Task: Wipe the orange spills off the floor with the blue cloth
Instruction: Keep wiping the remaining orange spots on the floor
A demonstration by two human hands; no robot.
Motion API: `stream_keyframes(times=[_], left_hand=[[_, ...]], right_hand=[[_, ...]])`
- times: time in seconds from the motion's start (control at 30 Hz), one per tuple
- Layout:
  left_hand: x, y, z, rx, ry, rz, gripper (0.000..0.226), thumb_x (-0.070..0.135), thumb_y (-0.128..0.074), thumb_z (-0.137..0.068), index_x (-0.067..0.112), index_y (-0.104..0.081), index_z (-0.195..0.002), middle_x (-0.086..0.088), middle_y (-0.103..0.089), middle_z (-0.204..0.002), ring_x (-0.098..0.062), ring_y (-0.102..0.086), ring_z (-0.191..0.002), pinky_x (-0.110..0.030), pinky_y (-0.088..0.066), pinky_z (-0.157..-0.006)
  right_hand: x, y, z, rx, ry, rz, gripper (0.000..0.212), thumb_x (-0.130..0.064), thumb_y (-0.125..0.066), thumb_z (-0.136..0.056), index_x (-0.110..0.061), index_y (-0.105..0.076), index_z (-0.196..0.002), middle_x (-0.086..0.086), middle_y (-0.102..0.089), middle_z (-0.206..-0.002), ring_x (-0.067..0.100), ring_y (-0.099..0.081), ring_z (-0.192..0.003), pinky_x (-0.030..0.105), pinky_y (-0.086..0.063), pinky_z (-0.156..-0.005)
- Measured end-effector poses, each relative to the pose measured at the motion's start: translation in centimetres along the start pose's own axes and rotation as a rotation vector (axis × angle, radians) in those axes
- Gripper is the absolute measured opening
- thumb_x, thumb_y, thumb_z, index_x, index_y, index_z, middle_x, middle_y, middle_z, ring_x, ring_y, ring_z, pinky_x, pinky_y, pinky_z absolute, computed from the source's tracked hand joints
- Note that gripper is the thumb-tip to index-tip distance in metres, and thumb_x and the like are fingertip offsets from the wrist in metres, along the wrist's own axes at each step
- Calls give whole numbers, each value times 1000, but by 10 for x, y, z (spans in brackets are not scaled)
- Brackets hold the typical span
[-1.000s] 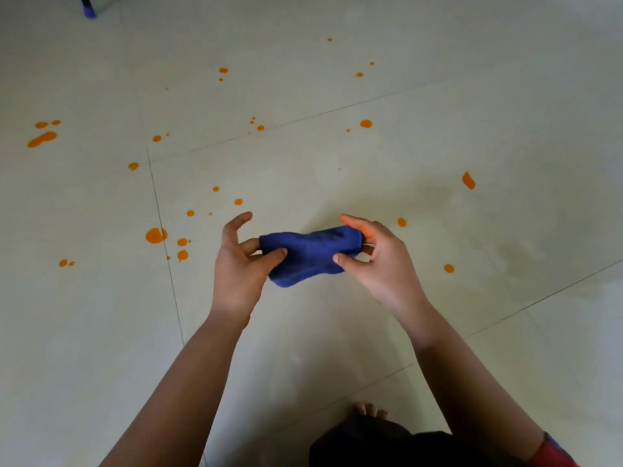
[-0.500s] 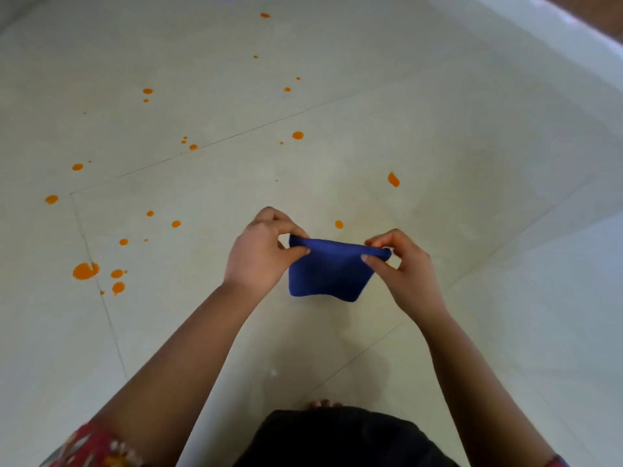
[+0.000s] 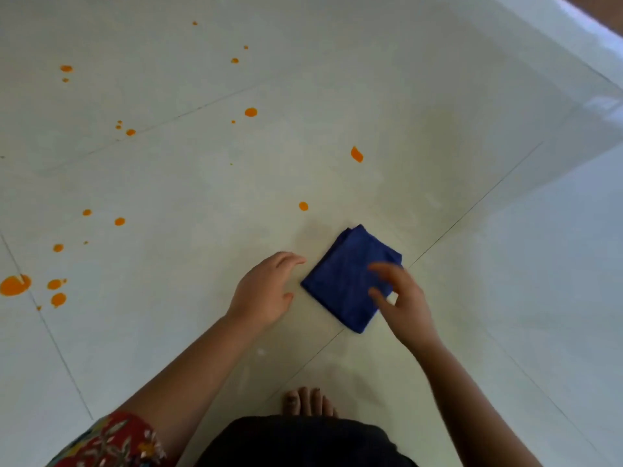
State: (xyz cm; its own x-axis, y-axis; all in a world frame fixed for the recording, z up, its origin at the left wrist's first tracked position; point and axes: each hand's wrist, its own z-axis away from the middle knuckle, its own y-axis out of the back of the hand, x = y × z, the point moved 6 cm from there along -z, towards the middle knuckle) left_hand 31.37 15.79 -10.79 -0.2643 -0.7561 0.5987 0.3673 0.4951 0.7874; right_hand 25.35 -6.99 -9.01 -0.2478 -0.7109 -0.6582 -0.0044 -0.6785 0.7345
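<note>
Now the folded blue cloth (image 3: 347, 278) lies on the floor (image 3: 202, 183), the right hand (image 3: 403, 298) above its near edge, the left hand (image 3: 266, 291) beside it, all fingers (image 3: 290, 259) loosely apart, the nearest orange spill (image 3: 303, 206) just beyond.

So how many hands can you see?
2. The left hand is just left of the folded blue cloth, fingers relaxed. The right hand is over the cloth's right edge, fingers spread.

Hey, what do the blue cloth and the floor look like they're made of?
Blue cloth: soft textile, perhaps microfibre, matte; it lies folded in limp layers. Floor: probably glazed ceramic or vitrified tile, pale and glossy; thin joint lines and a light sheen show.
</note>
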Motion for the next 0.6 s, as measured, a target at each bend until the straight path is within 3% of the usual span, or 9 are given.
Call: stream_keyframes(times=[0.07,0.1,0.17,0.23,0.3,0.5,0.6], left_hand=[[-22,-5,6,-15,58,-6,55,20,-62,-89,25,-43,-141,12,-37,-150,-9,-40,-135,-24,-38,-102],[-31,-7,7,-17,89,-8,54,25,-61,-90,25,-43,-141,11,-34,-152,-9,-36,-138,-26,-37,-105],[-47,-11,3,-30,143,-18,56,30,-60,-91,23,-41,-143,8,-27,-157,-11,-26,-144,-29,-30,-113],[-64,-15,-3,-56,190,-54,58,34,-59,-92,21,-39,-145,4,-19,-160,-15,-15,-148,-32,-20,-118],[-77,-16,-4,-69,225,-92,58,36,-58,-92,21,-38,-145,2,-13,-161,-16,-9,-149,-34,-16,-118],[-102,-3,-9,11,255,-84,66,39,-57,-92,26,-28,-149,6,-4,-162,-15,0,-150,-36,-10,-119],[-116,4,-26,-11,304,-82,80,48,-55,-90,28,-12,-154,6,7,-162,-14,9,-149,-38,-4,-120]], right_hand=[[11,-17,-14,269,-157,-7,42,-23,-49,-99,-29,-44,-140,-2,-37,-150,17,-40,-132,30,-37,-103],[14,-31,-24,282,-217,105,46,-30,-43,-101,-32,-35,-146,1,-23,-158,24,-24,-144,43,-28,-113],[22,-64,-46,142,-312,299,55,-49,-31,-100,-41,-12,-152,-1,8,-163,29,10,-149,58,1,-116],[31,-95,-58,28,-327,441,61,-61,-20,-97,-44,4,-151,-4,20,-161,31,25,-146,59,12,-113],[39,-101,-62,46,-271,523,60,-58,-17,-99,-41,5,-152,-3,16,-162,31,23,-146,57,10,-115],[27,-96,-136,129,-204,441,53,-37,-25,-104,-24,-15,-155,2,-6,-164,28,2,-150,46,-2,-121],[0,-124,-114,20,80,498,56,-39,-19,-101,-21,-23,-154,1,-12,-162,25,-4,-150,43,-3,-121]])
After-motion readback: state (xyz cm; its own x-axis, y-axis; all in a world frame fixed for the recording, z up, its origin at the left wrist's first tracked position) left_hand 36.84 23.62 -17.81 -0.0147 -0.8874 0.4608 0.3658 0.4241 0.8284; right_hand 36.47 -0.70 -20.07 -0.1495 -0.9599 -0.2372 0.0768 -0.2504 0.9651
